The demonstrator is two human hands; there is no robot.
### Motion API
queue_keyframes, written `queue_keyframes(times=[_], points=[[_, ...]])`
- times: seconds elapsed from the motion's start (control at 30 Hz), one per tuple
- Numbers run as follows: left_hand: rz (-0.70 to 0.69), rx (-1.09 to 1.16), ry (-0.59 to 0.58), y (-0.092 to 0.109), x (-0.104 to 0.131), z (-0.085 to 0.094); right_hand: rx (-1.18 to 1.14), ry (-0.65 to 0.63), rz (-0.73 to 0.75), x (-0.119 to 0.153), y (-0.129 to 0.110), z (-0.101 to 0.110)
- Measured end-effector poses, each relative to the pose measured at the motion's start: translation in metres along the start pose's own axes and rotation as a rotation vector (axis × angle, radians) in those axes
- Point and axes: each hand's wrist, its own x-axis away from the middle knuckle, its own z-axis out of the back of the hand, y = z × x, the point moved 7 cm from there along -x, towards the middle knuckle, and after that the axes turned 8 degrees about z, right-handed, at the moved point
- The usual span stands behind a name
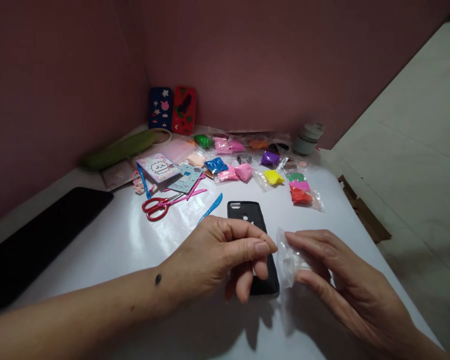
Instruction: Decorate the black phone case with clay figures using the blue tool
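My right hand [350,280] pinches a clear plastic bag [285,262] with something white inside, thumb below and fingers above. Close to the bag's left edge, my left hand [219,252] has its thumb and forefinger pressed together; anything between them is too small to make out. Its other fingers curl loosely underneath. Below the left hand a black phone case [258,215] lies flat on the white table, partly covered by the fingers. A blue plastic knife [211,206] rests just beyond the left wrist.
Red-handled scissors [157,209] lie left of centre near decorated cards [159,167]. Several bagged coloured clay packets, including a yellow one [273,177], spread across the back. Two decorated phone cases [161,110] lean on the pink wall. A black slab [48,240] lies left; a grey container [308,140] stands back right.
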Motion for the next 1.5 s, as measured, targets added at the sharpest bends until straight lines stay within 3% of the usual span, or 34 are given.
queue_keyframes(times=[0.13, 0.23, 0.37, 0.47, 0.53, 0.6, 0.7, 0.83, 0.93, 1.1, 1.23, 1.4, 1.5], points=[[0.013, -0.033, -0.006, 0.000, -0.001, 0.001, -0.008, 0.011, 0.005, 0.002, -0.008, -0.001], [0.015, -0.056, 0.013, 0.001, -0.001, 0.001, 0.057, 0.017, -0.022, 0.001, 0.000, 0.008], [0.004, -0.065, 0.044, 0.001, -0.002, 0.003, 0.246, 0.141, -0.143, 0.000, 0.046, 0.035], [-0.017, -0.065, 0.056, 0.002, -0.003, 0.005, 0.282, 0.069, -0.184, 0.002, 0.085, 0.031], [-0.027, -0.077, 0.062, 0.002, -0.003, 0.006, 0.287, 0.005, -0.162, 0.006, 0.097, 0.022], [-0.036, -0.096, 0.070, 0.003, -0.004, 0.008, 0.307, -0.001, -0.138, 0.012, 0.096, 0.019], [-0.044, -0.118, 0.084, 0.004, -0.004, 0.010, 0.320, 0.013, -0.070, 0.022, 0.073, 0.023], [-0.039, -0.124, 0.089, 0.003, -0.005, 0.011, 0.112, -0.327, -0.052, 0.036, 0.048, 0.008], [-0.053, -0.142, 0.093, 0.004, -0.006, 0.011, 0.064, -0.409, -0.142, 0.044, 0.046, 0.001], [-0.057, -0.159, 0.101, 0.004, -0.005, 0.009, 0.071, -0.350, -0.148, 0.051, 0.045, -0.014], [-0.052, -0.180, 0.089, 0.003, -0.006, 0.007, 0.039, -0.163, -0.149, 0.051, 0.042, -0.012], [-0.044, -0.236, 0.077, 0.002, -0.003, 0.002, -0.199, 0.056, -0.428, 0.050, 0.040, 0.001], [-0.053, -0.319, 0.076, 0.003, 0.001, -0.003, -0.459, 0.172, -0.626, 0.053, 0.035, -0.005]])
